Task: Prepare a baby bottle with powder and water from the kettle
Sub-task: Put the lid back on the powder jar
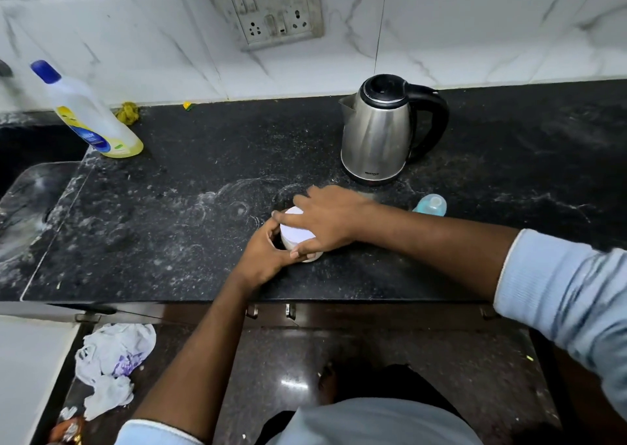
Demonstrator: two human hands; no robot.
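A small white jar [296, 230] with a flat white lid stands on the black counter [176, 213] near its front edge. My left hand [266, 254] grips the jar's body from the left and below. My right hand [325, 220] lies over the lid, thumb and fingers curled round its rim. A steel kettle [376, 132] with a black lid and handle stands behind the jar, spout pointing left. A light blue baby bottle part with a clear teat [431, 205] lies right of my right wrist, partly hidden by my forearm.
A tilted detergent bottle [88, 112] with a blue cap stands at the counter's back left, beside a yellow scrubber [128, 112]. A dark sink [30, 179] lies at far left. A wall socket [274, 13] sits above. Crumpled plastic bags [112, 363] lie on the floor.
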